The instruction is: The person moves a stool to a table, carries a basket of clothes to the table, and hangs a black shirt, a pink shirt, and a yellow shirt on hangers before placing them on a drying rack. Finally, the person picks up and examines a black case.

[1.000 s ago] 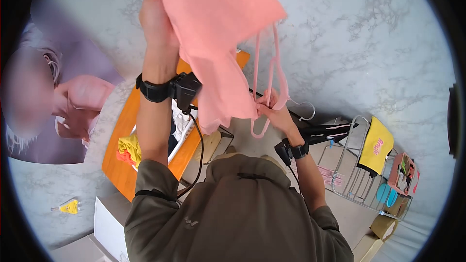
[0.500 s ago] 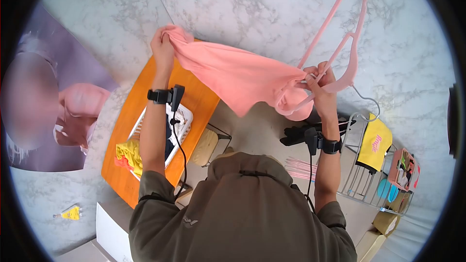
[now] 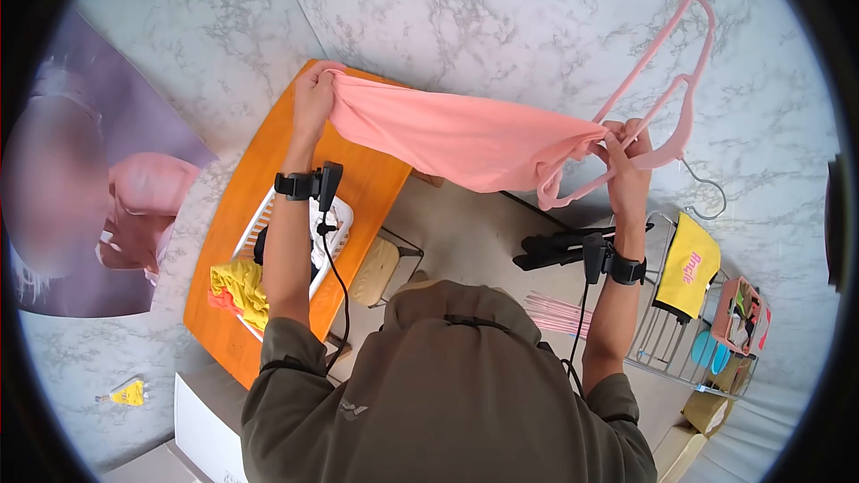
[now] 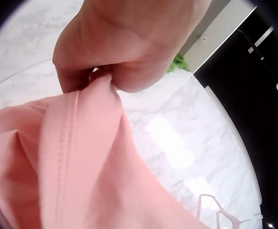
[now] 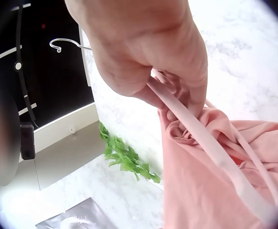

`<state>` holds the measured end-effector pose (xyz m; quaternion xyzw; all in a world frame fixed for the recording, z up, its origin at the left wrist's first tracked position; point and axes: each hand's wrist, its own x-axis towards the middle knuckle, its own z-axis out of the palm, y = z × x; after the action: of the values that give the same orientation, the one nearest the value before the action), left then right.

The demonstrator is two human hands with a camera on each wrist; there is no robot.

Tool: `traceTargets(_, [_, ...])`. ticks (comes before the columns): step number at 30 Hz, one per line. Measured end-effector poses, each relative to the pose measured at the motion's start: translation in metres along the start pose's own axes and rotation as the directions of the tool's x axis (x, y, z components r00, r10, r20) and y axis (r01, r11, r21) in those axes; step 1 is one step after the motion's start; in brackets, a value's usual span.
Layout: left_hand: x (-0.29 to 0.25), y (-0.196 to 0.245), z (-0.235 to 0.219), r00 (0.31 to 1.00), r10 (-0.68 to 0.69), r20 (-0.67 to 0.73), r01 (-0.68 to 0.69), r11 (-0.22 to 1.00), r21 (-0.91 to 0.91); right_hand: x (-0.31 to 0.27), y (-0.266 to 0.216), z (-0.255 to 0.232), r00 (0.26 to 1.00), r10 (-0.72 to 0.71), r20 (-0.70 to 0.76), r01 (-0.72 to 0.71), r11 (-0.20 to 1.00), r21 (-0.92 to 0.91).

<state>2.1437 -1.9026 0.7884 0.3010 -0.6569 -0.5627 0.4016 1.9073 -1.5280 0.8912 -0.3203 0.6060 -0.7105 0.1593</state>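
Note:
A pink shirt (image 3: 456, 139) is stretched sideways between my two raised hands. At its far left end my left hand (image 3: 313, 103) pinches the cloth; the left wrist view shows a double-stitched hem (image 4: 65, 148) just below those fingers. My right hand (image 3: 632, 165) grips a pink clothes hanger (image 3: 687, 121) together with the bunched cloth at the shirt's other end. One end of the hanger overlaps the gathered opening, while the other rises free to the upper right. Its metal hook (image 3: 711, 201) points down to the right.
On the orange table (image 3: 371, 206) at left sits a white basket (image 3: 338, 224) of clothes, with yellow cloth (image 3: 237, 291) hanging out. A metal drying rack (image 3: 667, 349) at right bears a yellow cloth (image 3: 689, 259) and a pink basket (image 3: 743, 313). Pink hangers (image 3: 555, 311) lie below.
The shirt first hung high on the left hand, with the hanger low by the right. Both hands moved apart, the hanger swung up and right, and the cloth was drawn straight between them.

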Motion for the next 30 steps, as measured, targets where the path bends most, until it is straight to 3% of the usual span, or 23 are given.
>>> traceTargets(1, [0.0, 0.0, 0.0, 0.994, -0.071, 0.088, 0.077, 0.995, -0.067, 0.0, 0.0, -0.001, 0.999, 0.006, -0.042, -0.006, 1.0, -0.004])
traceTargets(2, [-0.006, 0.013, 0.003, 0.994, -0.068, 0.091, 0.075, 0.995, -0.069, 0.003, 0.005, -0.004, 0.999, 0.003, -0.046, -0.003, 1.0, -0.005])
traceTargets(4, [-0.035, 0.069, 0.021, 0.918, -0.248, 0.308, 0.359, 0.85, -0.385, 0.006, 0.025, -0.017, 0.99, -0.088, -0.107, 0.081, 0.994, -0.07])
traceTargets(6, [-0.053, 0.102, 0.043, 0.915, -0.228, 0.333, 0.365, 0.817, -0.445, 0.001, 0.04, -0.022, 0.982, -0.115, -0.149, 0.088, 0.981, -0.176])
traceTargets(8, [-0.061, 0.108, 0.062, 0.916, -0.204, 0.345, 0.364, 0.781, -0.507, -0.004, 0.042, -0.015, 0.974, -0.146, -0.175, 0.094, 0.956, -0.276])
traceTargets(10, [-0.065, 0.101, 0.077, 0.926, -0.111, 0.36, 0.285, 0.831, -0.477, -0.024, 0.037, 0.009, 0.989, 0.071, -0.129, -0.12, 0.896, -0.428])
traceTargets(12, [-0.072, 0.107, 0.094, 0.907, -0.123, 0.403, 0.316, 0.83, -0.459, -0.044, 0.036, 0.037, 0.938, 0.347, 0.018, -0.334, 0.914, -0.23])
traceTargets(14, [-0.08, 0.104, 0.111, 0.886, -0.145, 0.441, 0.356, 0.821, -0.447, -0.06, 0.074, 0.052, 0.968, 0.11, 0.224, -0.064, 0.977, -0.205])
traceTargets(16, [-0.086, 0.099, 0.124, 0.877, -0.146, 0.458, 0.359, 0.833, -0.421, -0.07, 0.099, 0.075, 0.959, 0.052, 0.28, -0.048, 0.999, -0.02])
traceTargets(19, [-0.101, 0.105, 0.14, 0.894, -0.124, 0.43, 0.313, 0.86, -0.403, -0.072, 0.115, 0.088, 0.968, 0.026, 0.249, 0.006, 0.992, -0.125])
traceTargets(22, [-0.106, 0.112, 0.144, 0.927, -0.103, 0.359, 0.266, 0.858, -0.44, -0.068, 0.102, 0.098, 0.984, 0.109, 0.139, -0.111, 0.994, 0.007])
traceTargets(25, [-0.11, 0.115, 0.144, 0.927, -0.113, 0.358, 0.269, 0.864, -0.425, -0.058, 0.106, 0.092, 0.999, 0.028, 0.024, -0.028, 0.999, -0.022])
traceTargets(28, [-0.108, 0.116, 0.138, 0.942, -0.046, 0.332, 0.172, 0.916, -0.362, -0.045, 0.069, 0.081, 0.997, 0.059, 0.042, -0.055, 0.995, -0.087])
traceTargets(29, [-0.107, 0.114, 0.135, 0.942, -0.046, 0.333, 0.172, 0.917, -0.361, -0.042, 0.055, 0.075, 0.987, 0.152, 0.043, -0.149, 0.986, -0.072])
traceTargets(30, [-0.105, 0.109, 0.131, 0.951, -0.005, 0.31, 0.085, 0.966, -0.245, -0.036, 0.056, 0.067, 0.988, 0.15, 0.042, -0.147, 0.986, -0.073])
